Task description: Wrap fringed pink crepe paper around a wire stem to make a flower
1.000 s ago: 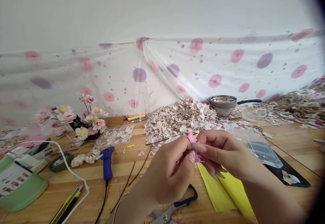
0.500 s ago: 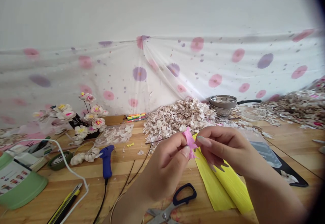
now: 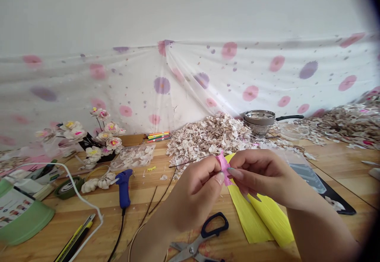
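A small piece of fringed pink crepe paper [image 3: 222,164] is pinched between the thumb and forefinger of my left hand [image 3: 200,194]. A thin dark stem [image 3: 185,162] runs out to the left from behind the same fingers. From the right side, my right hand [image 3: 261,177] closes its thumb and fingertips on the pink paper's edge. Beneath my right hand lies a folded yellow crepe paper sheet [image 3: 252,224]. Scissors with dark blue handles [image 3: 215,225] rest on the table below my hands.
A blue glue gun [image 3: 124,188] with a black cord stands left, near craft knives [image 3: 75,238] and a green container [image 3: 26,218]. Paper flowers [image 3: 103,135] are behind. A large petal heap [image 3: 208,135] and metal bowls [image 3: 259,121] sit at the back. A black tray [image 3: 341,202] lies right.
My right hand has moved slightly left, its fingertips now meeting the pink paper's edge. My left hand keeps its pinch. The whole view has shifted a little.
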### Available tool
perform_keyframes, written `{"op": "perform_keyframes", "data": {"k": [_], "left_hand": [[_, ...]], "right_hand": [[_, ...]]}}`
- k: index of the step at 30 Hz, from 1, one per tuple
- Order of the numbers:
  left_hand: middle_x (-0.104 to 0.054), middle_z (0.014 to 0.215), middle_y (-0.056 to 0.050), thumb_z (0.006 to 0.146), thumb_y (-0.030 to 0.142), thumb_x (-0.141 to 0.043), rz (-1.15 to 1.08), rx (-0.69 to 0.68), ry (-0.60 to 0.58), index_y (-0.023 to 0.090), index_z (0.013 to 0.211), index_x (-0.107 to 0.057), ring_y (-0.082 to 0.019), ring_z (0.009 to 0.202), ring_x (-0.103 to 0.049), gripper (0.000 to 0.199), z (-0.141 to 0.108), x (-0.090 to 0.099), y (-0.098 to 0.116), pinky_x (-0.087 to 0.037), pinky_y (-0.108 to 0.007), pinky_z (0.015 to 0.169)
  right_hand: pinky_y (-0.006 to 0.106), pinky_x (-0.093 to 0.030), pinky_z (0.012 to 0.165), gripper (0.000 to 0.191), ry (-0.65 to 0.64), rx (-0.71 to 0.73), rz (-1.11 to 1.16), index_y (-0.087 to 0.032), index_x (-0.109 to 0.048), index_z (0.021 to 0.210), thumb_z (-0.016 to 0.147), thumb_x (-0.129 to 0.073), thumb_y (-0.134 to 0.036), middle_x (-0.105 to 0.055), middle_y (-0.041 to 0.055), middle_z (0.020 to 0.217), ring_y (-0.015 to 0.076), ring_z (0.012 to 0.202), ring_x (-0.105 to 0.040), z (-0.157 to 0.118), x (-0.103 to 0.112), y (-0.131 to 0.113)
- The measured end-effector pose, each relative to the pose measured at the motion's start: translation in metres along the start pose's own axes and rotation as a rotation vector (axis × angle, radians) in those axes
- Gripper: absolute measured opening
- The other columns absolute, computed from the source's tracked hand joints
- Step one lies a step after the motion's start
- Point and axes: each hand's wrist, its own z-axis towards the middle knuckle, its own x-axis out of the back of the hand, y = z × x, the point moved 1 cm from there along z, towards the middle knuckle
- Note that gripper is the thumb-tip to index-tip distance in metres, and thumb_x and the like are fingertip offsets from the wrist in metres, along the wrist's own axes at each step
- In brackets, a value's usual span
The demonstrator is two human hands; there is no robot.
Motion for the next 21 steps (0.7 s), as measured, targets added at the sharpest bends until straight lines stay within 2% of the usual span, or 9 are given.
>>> {"op": "perform_keyframes", "data": {"k": [4,8,14,18,21], "left_hand": [[-0.043,0.066,0.005,0.097,0.028,-0.044,-0.02,0.009,-0.004,0.019,0.077,-0.048,-0.009,0.057,-0.035,0.022,-0.002,0.001,-0.001,-0.03,-0.026,0.057],[-0.042,0.069,0.005,0.097,0.028,-0.045,-0.048,0.009,0.015,0.019,0.077,-0.049,-0.01,0.06,-0.037,0.022,-0.003,0.003,-0.002,-0.031,-0.026,0.057],[-0.042,0.068,0.005,0.096,0.027,-0.044,-0.032,0.015,0.002,0.019,0.077,-0.049,-0.009,0.059,-0.036,0.022,-0.002,0.003,-0.001,-0.03,-0.026,0.056],[-0.043,0.067,0.005,0.096,0.027,-0.046,-0.039,0.022,-0.006,0.019,0.076,-0.049,-0.01,0.058,-0.035,0.022,-0.002,0.001,-0.001,-0.03,-0.026,0.055],[-0.042,0.068,0.004,0.095,0.029,-0.047,-0.067,0.036,-0.005,0.019,0.078,-0.052,-0.01,0.058,-0.036,0.021,-0.002,0.001,-0.003,-0.029,-0.025,0.054]], "right_hand": [[0.02,-0.029,0.042,0.027,-0.046,-0.015,-0.017,-0.017,-0.069,0.083,0.089,-0.069,-0.043,-0.055,-0.0026,0.054,0.0067,0.046,-0.044,-0.004,0.005,0.0],[0.02,-0.028,0.042,0.031,-0.03,-0.034,-0.026,-0.016,-0.067,0.084,0.091,-0.066,-0.046,-0.057,-0.0015,0.054,0.0068,0.046,-0.043,-0.006,0.008,-0.001],[0.019,-0.028,0.041,0.04,-0.04,-0.072,0.022,-0.016,-0.065,0.082,0.087,-0.066,-0.056,-0.054,-0.0023,0.054,0.0058,0.044,-0.039,-0.002,-0.002,0.0],[0.019,-0.027,0.041,0.037,-0.044,-0.077,0.016,-0.016,-0.065,0.082,0.088,-0.067,-0.053,-0.054,-0.0024,0.053,0.0062,0.044,-0.038,-0.004,0.0,0.0],[0.019,-0.029,0.041,0.03,-0.032,-0.03,0.004,-0.016,-0.068,0.086,0.09,-0.067,-0.045,-0.055,-0.002,0.055,0.0069,0.044,-0.041,-0.008,0.006,-0.002]]}}
